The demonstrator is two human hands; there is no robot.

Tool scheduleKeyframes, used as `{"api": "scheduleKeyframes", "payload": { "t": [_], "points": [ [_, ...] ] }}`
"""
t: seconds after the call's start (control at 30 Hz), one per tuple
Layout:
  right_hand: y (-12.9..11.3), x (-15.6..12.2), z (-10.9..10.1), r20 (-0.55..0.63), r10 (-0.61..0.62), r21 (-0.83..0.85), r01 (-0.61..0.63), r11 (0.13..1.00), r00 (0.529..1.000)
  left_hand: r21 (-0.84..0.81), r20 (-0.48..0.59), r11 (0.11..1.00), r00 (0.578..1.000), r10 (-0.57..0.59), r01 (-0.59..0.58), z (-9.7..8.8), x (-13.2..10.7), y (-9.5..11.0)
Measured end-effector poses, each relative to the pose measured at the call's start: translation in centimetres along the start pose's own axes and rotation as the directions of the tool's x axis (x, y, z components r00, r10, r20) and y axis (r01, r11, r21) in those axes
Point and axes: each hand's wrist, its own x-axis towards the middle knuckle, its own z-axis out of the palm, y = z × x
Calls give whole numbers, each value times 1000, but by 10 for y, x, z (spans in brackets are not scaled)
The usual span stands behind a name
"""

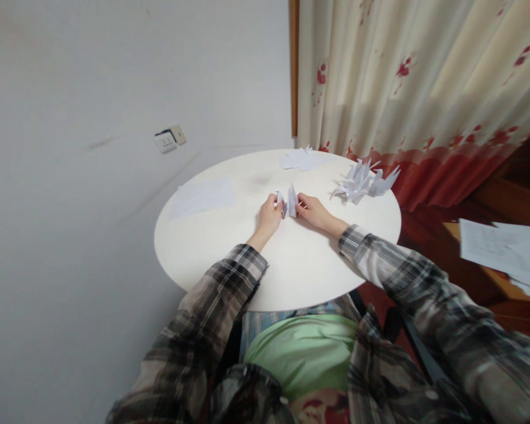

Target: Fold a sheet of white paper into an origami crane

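Note:
A small, partly folded piece of white paper (290, 201) stands just above the round white table (300, 271), near its middle. My left hand (269, 217) pinches its left side with the fingers closed. On the right side my right hand (311, 210) grips the same paper, also closed. Both plaid sleeves reach in from the bottom of the head view.
A pile of finished folded paper figures (363, 181) lies at the table's right. A flat white sheet (202, 196) rests at the left, more paper (302, 159) at the far edge. Loose sheets (507, 247) lie on wooden furniture to the right. Wall to the left, curtain behind.

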Motion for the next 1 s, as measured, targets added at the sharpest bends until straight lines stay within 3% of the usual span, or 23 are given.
{"api": "scheduleKeyframes", "payload": {
  "t": [1.0],
  "points": [
    [-1,0,-1,0,7,-22,-7,1000,1000,-8,21,1000,999,30,-30,2,3,-4]
  ]
}}
